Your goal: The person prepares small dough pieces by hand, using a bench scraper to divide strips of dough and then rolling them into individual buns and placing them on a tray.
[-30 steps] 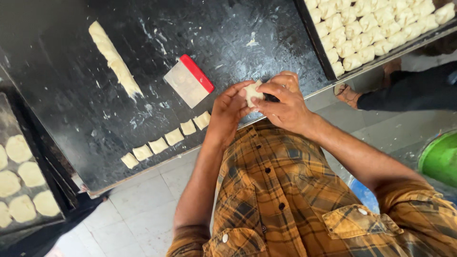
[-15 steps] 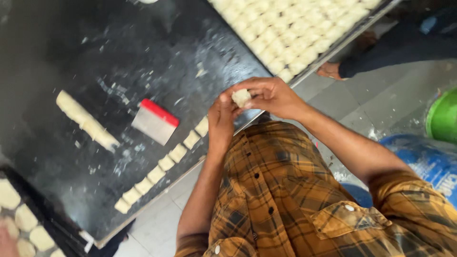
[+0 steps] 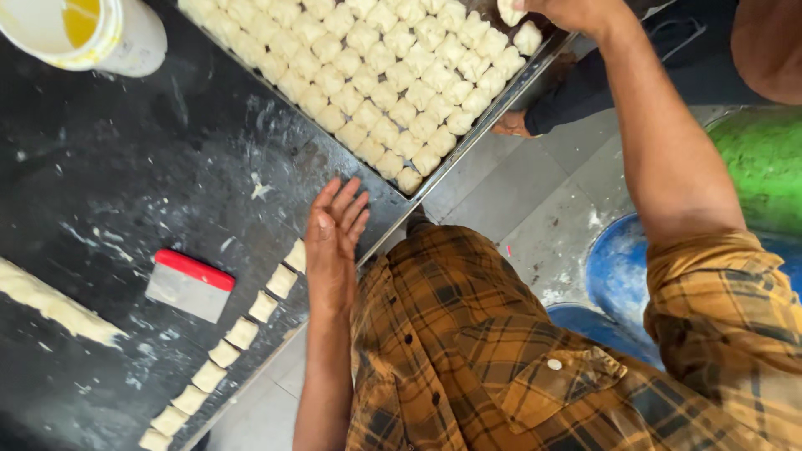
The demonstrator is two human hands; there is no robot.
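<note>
One pale shaped dough piece (image 3: 510,11) pinched in right hand (image 3: 561,10) w/ fingers closed, over far corner of metal baking tray (image 3: 493,113); left hand (image 3: 332,242) flat, fingers spread, empty, nearer cut dough squares (image 3: 244,332).

Only one view is given, taken from a camera worn on the head and directed steeply down. The wearer's checked shirt (image 3: 501,351) is seen from above and very near, in the lower right of the frame. The black work table (image 3: 125,192) is seen in the left and upper part, tilted in the frame, so its edge runs diagonally from the lower left to the upper right. The tiled floor (image 3: 535,200) is seen farther away, right of centre. No second view is provided, so nothing is shared.
</note>
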